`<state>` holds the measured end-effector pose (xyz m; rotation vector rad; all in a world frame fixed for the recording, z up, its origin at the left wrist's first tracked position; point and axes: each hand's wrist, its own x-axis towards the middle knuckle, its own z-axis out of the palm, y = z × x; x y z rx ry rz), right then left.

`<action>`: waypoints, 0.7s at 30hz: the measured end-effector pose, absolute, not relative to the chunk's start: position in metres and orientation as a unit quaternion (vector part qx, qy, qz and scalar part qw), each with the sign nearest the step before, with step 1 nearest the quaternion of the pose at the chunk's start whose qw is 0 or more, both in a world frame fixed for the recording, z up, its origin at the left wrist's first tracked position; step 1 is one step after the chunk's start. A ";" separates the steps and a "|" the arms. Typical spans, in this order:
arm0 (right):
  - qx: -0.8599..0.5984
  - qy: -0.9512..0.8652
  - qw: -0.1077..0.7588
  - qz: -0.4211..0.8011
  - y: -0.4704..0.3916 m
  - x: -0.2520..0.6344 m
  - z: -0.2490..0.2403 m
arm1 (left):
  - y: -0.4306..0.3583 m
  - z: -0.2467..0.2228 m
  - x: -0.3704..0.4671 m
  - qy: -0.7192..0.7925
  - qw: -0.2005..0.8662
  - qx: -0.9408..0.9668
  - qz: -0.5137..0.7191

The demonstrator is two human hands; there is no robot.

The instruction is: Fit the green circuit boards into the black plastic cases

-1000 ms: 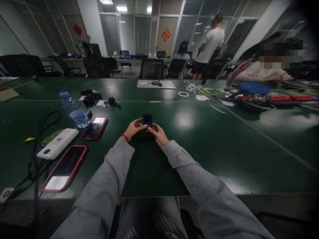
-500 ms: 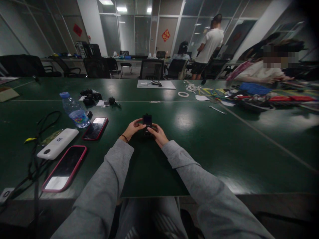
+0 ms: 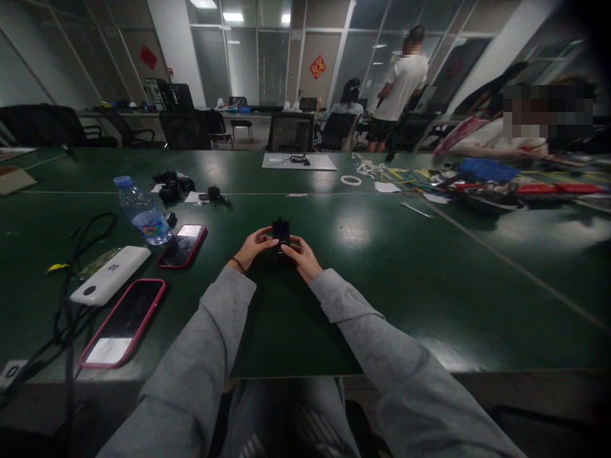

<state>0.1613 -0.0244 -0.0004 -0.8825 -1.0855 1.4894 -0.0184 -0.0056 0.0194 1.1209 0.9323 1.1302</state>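
Note:
A small black device (image 3: pixel 280 230) with a dark, screen-like face is upright between my two hands, over the green table (image 3: pixel 401 312). My left hand (image 3: pixel 252 247) grips its left side, thumb on the front and fingers bent behind. From the right, my right hand (image 3: pixel 304 256) holds it the same way, with the thumb on the lower front. A dark band circles my left wrist. Whether the device's base touches the table cannot be made out.
On the left are a water bottle (image 3: pixel 146 216), two red-cased phones (image 3: pixel 184 246), a white power bank (image 3: pixel 111 275) and black cables. Black parts (image 3: pixel 175 186) lie beyond. A white ring (image 3: pixel 351 180), a thin metal tool (image 3: pixel 417 210) and tangled gear are to the right. People are farther back.
The black device has shifted very slightly left, with both hands still on it. At the far right, the seated person's head and arms have moved a little.

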 end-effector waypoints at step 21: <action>-0.380 -0.490 0.533 0.575 -0.021 0.158 -0.004 | -0.005 0.020 -0.010 0.403 0.600 0.480 0.497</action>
